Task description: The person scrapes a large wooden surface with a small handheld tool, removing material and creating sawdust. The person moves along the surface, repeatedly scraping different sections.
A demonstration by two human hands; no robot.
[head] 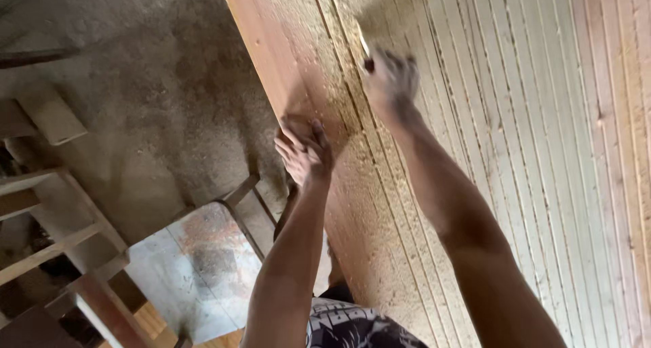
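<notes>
Nearest to us, our left hand (304,151) lies flat, fingers together, on the edge of the long reddish-brown wooden board (285,70), holding nothing, only pressing down. Just beyond and to its right, our right hand (390,80) is closed around a small brush with a dark handle (367,58); the hand is blurred, so we cannot tell the grip more exactly. The brush touches the pale grooved wooden panel (515,131), which runs away from both hands and carries a thick layer of tan sawdust (366,185) between and around them. To do this well, we judge that strokes should follow the grooves, not cross them, with the left hand steadying the board. Left of the left hand, below the board's edge, sit a grey metal sheet on a wooden frame (196,266) and, farther off, the dusty concrete floor (135,83).
</notes>
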